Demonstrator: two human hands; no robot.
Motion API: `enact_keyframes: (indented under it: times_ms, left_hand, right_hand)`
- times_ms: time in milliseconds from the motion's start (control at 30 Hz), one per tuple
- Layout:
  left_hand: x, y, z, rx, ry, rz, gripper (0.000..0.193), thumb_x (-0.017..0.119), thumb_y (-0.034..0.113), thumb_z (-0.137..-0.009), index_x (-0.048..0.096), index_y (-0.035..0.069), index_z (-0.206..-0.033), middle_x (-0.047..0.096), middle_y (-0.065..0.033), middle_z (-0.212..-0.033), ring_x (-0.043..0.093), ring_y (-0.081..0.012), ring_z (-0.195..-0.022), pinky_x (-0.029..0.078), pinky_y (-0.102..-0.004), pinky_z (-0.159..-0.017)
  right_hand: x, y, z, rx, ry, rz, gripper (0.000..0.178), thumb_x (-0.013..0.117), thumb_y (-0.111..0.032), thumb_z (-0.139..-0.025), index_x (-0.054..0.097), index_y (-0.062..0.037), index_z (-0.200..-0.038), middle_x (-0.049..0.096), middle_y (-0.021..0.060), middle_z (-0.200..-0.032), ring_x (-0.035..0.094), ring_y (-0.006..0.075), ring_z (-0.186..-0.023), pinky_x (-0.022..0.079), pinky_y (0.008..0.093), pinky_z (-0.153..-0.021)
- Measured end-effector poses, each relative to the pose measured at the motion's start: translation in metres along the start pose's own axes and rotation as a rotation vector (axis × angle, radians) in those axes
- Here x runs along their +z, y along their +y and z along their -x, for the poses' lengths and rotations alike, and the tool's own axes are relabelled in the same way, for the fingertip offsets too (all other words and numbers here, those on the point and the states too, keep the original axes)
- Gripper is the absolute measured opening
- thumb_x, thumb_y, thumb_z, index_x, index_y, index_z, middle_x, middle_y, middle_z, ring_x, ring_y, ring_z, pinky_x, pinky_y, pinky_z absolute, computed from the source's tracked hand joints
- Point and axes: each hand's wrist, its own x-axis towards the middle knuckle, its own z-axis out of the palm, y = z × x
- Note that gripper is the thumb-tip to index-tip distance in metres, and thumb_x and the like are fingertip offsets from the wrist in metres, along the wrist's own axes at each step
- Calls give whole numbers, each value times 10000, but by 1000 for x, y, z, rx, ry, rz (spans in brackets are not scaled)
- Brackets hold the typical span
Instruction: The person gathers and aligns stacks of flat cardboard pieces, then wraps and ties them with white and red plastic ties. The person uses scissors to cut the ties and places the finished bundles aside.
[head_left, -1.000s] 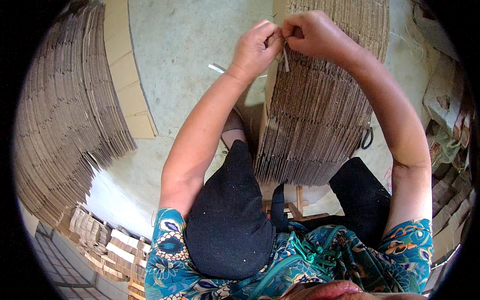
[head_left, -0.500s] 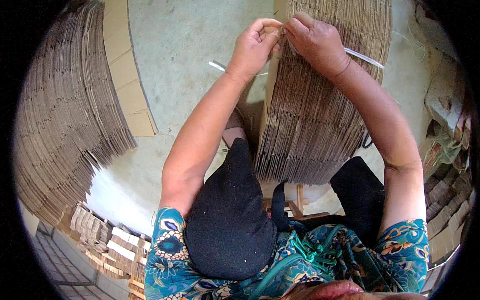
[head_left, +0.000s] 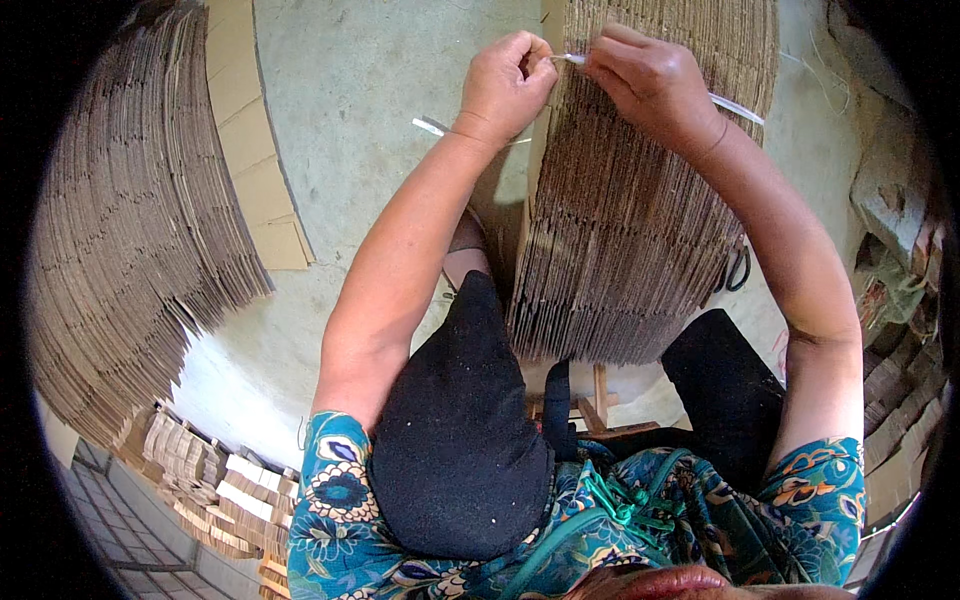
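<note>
A white plastic strap (head_left: 738,107) lies across a thick bundle of folded brown cardboard (head_left: 625,230) standing on edge before me. My left hand (head_left: 507,85) is closed in a pinch on a thin end of the strap, just off the bundle's left edge. Over the bundle's top, my right hand (head_left: 655,80) grips the strap too, and a short twisted stretch shows between both hands. A loose white end sticks out to the left beyond my left wrist. The fingertips of the right hand are partly hidden.
A long row of stacked cardboard (head_left: 140,220) fills the left side, with a flat tan sheet (head_left: 255,150) along it. Black scissor-like handles (head_left: 738,268) show at the bundle's right side. Crumpled sacking (head_left: 890,200) lies at far right; more cardboard pieces (head_left: 180,450) sit at lower left.
My hands have drawn apart, the right one moving rightward, so a stretch of strap now shows between them. The black handles beside the bundle have come more into sight.
</note>
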Motion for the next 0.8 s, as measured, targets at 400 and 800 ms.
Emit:
enact_keyframes:
  times_ms: [400, 800]
  left_hand:
    - [-14, -20, 11, -130, 9, 22, 197, 599, 159, -792, 586, 39, -947, 601, -97, -739, 574, -194, -685, 466, -302, -664]
    - [-15, -68, 88, -202, -374, -728, 219, 562, 214, -787, 608, 75, -950, 608, -170, -961, 559, -363, -928, 443, -442, -753]
  right_hand:
    - [-38, 31, 28, 31, 20, -86, 110, 603, -119, -827, 581, -72, -924, 573, 79, -815, 581, 239, -667, 480, 334, -610]
    - [-15, 111, 245, 799, -59, 88, 276, 637, -187, -786, 566, -124, -1044, 605, 102, -1025, 586, 313, -911, 478, 410, -769]
